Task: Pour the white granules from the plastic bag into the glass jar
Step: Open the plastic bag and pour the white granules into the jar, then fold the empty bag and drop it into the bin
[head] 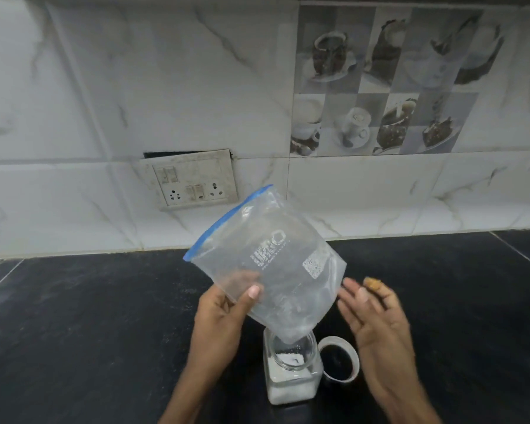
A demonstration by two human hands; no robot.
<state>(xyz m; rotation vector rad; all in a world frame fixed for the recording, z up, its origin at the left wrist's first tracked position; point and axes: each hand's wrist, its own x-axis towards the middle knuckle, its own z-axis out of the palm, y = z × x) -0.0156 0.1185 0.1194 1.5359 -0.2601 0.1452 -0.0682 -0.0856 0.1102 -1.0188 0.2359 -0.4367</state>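
A clear plastic bag with a blue zip strip hangs tilted over the glass jar, its lower corner at the jar's mouth. The bag looks nearly empty. My left hand grips the bag's left edge, thumb on the front. White granules lie in the bottom of the jar, which stands upright on the black counter. My right hand is held open just right of the bag, fingers spread, apart from the bag.
The jar's white-rimmed lid lies upside down on the counter right of the jar, under my right hand. A switch and socket plate sits on the tiled wall behind.
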